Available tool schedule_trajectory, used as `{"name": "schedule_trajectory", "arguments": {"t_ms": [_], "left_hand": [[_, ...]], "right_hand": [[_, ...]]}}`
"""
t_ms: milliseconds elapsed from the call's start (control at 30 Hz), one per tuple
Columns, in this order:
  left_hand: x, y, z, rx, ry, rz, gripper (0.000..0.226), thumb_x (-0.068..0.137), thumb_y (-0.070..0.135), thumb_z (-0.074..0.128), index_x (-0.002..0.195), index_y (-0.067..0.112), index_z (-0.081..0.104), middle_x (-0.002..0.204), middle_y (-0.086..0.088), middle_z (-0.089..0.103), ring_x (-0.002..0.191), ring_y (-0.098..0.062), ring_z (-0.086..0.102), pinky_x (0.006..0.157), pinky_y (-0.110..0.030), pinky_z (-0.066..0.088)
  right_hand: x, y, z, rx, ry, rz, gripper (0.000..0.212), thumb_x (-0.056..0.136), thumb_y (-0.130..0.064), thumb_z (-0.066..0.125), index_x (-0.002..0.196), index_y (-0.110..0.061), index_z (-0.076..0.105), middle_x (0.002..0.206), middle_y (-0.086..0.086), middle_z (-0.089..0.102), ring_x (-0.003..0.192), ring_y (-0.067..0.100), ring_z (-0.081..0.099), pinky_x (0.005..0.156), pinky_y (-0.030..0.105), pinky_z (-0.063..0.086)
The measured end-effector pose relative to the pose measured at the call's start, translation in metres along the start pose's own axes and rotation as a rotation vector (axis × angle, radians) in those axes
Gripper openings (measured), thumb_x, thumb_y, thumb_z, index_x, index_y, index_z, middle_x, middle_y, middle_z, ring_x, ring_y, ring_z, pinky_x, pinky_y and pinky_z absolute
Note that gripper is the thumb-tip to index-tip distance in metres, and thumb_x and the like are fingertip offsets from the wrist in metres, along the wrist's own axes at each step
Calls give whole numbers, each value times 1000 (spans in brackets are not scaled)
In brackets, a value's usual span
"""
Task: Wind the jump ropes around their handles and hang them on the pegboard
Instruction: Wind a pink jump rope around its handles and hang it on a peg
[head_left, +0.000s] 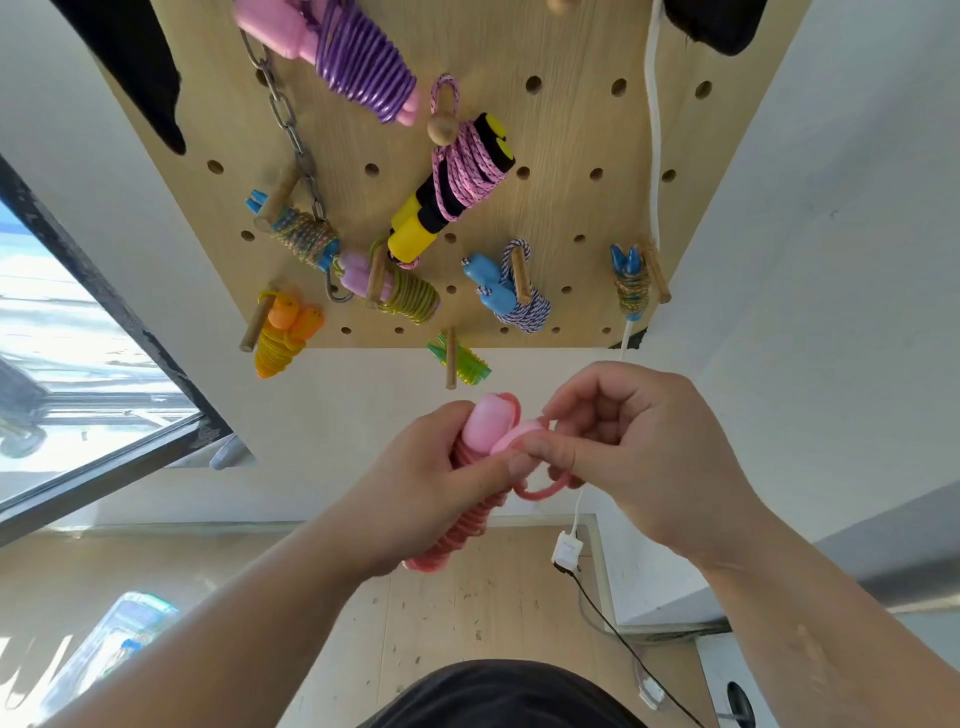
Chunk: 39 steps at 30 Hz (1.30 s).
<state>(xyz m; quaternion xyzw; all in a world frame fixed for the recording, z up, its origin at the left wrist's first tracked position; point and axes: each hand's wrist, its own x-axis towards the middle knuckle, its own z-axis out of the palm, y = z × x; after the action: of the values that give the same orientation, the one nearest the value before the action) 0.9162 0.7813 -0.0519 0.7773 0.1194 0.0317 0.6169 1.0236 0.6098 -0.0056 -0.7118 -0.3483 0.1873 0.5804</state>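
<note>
your left hand (431, 488) is curled round the pink jump rope (485, 423), thumb pressed across its wound coils, holding the bundle tilted with the two handle ends pointing up towards the pegboard (571, 130). your right hand (639, 452) is just beside it, thumb and forefinger pinching the rope at the handle tops, the other fingers curled in; a small loop (543, 488) of the same pink rope hangs below that pinch. the bundle sits in front of you, under the board's lower edge and apart from every peg (nearest is the one carrying the green rope (460, 358)). higher up hang the purple rope (363, 67), the yellow-handled rope (457, 176), the blue-handled rope (498, 291) and the orange rope (283, 332). a white cable (653, 130) runs down the board's right side.
</note>
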Motion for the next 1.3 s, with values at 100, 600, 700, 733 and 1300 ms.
{"name": "schedule_trajectory", "arguments": {"t_ms": [100, 600, 700, 733, 1300], "left_hand": [[0, -1, 9, -221, 93, -143, 41, 82, 45, 62, 109, 14, 64, 81, -8, 70, 66, -20, 66, 60, -36, 58], [8, 6, 0, 48, -165, 83, 53, 87, 51, 56, 119, 10, 57, 98, -16, 62, 84, -37, 65, 65, -46, 61], [11, 10, -5, 237, -169, 196, 46, 91, 53, 54, 114, 14, 60, 94, -6, 65, 82, -29, 65, 70, -47, 58], [12, 11, -6, 278, -171, 226, 43, 92, 53, 53, 113, 16, 60, 93, -4, 65, 81, -27, 64, 69, -46, 57], [13, 14, 10, 422, -9, 313, 39, 91, 50, 48, 112, 19, 59, 93, 2, 64, 82, -22, 63, 66, -48, 54]], "right_hand": [[-2, 6, 1, 55, 18, 27, 19, 72, -21, 85, 87, -22, 73, 80, 3, 74, 73, 24, 73, 71, 40, 64], [14, 21, -30, 316, -197, 7, 23, 78, 0, 70, 82, -21, 78, 74, 8, 72, 67, 21, 68, 67, 28, 56], [18, 32, -28, 422, -232, 46, 22, 78, 2, 69, 79, -19, 75, 74, 11, 70, 65, 22, 66, 64, 27, 55], [18, 34, -27, 455, -245, 58, 24, 78, 4, 68, 78, -20, 75, 74, 11, 70, 65, 21, 66, 63, 26, 54], [16, 58, -14, 500, -265, 174, 12, 88, -17, 70, 89, -28, 75, 96, 8, 70, 90, 29, 61, 76, 40, 52]]}}
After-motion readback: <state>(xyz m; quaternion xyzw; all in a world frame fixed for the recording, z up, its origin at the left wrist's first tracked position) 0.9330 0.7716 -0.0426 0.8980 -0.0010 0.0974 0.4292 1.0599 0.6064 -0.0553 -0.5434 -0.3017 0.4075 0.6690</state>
